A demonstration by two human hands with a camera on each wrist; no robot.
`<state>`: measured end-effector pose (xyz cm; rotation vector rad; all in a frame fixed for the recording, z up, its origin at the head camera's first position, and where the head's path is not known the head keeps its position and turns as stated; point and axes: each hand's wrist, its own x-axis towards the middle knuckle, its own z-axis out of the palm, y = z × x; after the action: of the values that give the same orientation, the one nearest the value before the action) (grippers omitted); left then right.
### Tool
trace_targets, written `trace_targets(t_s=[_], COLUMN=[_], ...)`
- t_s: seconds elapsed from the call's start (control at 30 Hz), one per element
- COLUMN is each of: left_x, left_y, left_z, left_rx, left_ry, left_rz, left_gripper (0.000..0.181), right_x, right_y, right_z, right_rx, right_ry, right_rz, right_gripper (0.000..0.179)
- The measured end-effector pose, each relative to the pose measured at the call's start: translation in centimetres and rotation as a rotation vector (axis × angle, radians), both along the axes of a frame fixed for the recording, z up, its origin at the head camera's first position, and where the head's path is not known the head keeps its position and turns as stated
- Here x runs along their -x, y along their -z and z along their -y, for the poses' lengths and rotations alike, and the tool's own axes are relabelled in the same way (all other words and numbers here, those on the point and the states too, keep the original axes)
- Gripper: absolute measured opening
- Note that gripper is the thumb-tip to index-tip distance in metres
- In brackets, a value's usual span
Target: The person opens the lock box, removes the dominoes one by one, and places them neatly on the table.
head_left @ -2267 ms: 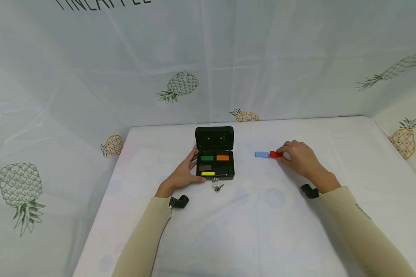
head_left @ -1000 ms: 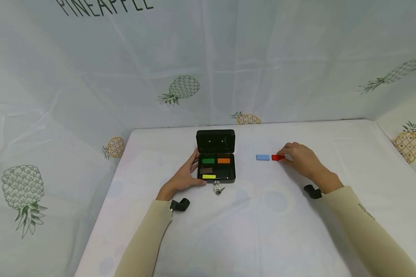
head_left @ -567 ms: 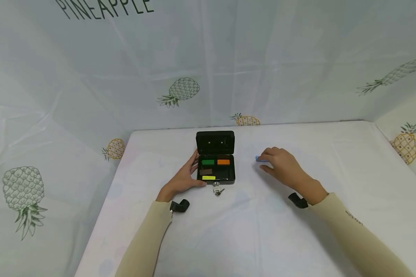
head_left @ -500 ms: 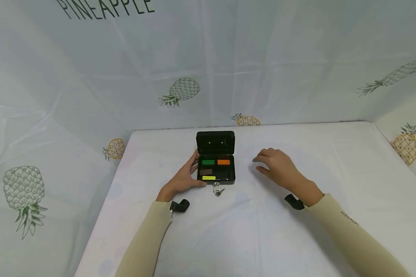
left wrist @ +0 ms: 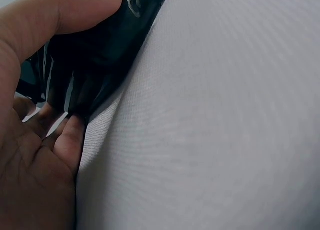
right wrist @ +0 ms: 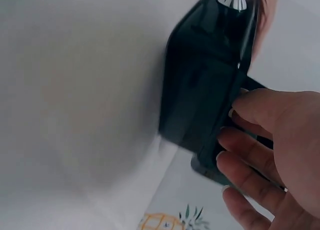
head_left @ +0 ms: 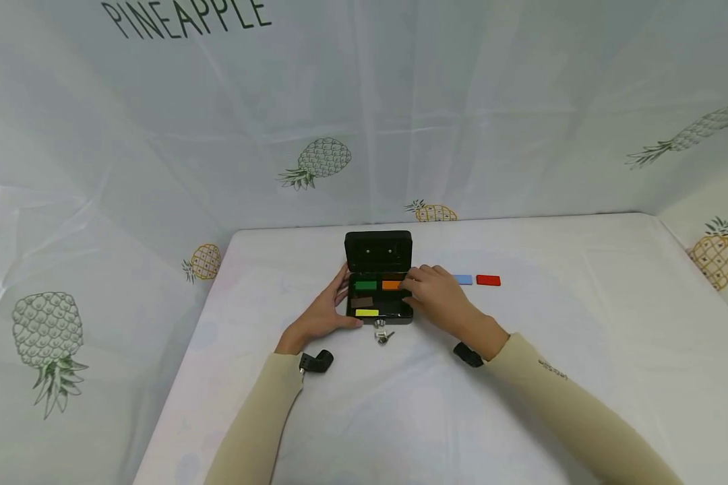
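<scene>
A small black cash box (head_left: pixel 400 322) stands on the table with its lid (head_left: pixel 379 250) raised. My left hand (head_left: pixel 318 311) holds its left side, thumb on the front edge and fingers along the side wall. Inside are a green block (head_left: pixel 365 285), an orange block (head_left: pixel 390 285), a brown block (head_left: pixel 361 302) and a yellow block (head_left: pixel 367 312). My right hand (head_left: pixel 439 300) reaches over the box's right rim. Its fingertips are at the right end of the orange block, thumb and fingers apart. The right wrist view shows no block between them.
A light blue block (head_left: pixel 464 279), partly behind my right hand, and a red block (head_left: pixel 488 280) lie in a row right of the box. Keys (head_left: pixel 383 336) hang from the front lock. A pineapple-print sheet (head_left: pixel 522 121) rises behind the white table (head_left: pixel 552 269).
My right hand straightened the red block beside the blue one and let it go. It then travelled left over the blue block to the cash box. My left hand stayed put.
</scene>
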<state>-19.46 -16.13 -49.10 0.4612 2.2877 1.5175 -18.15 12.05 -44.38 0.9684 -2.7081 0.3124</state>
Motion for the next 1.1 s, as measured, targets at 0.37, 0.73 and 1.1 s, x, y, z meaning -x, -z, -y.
trace_targets(t_s=[0.37, 0.73, 1.1], left_x=[0.1, 0.0, 0.2], left_y=[0.2, 0.2, 0.3], left_z=[0.0, 0.0, 0.1], left_rx=[0.003, -0.015, -0.003], left_ry=[-0.004, -0.003, -0.005], left_rz=[-0.006, -0.008, -0.007], left_gripper=[0.128, 0.127, 0.128], right_x=[0.7, 1.3, 1.3], right_y=[0.5, 0.9, 0.8], right_z=[2.6, 3.7, 3.8], right_rx=[-0.13, -0.233, -0.198], right_ry=[0.024, 0.061, 0.005], right_rz=[-0.033, 0.012, -0.024], right_gripper=[0.028, 0.024, 0.02])
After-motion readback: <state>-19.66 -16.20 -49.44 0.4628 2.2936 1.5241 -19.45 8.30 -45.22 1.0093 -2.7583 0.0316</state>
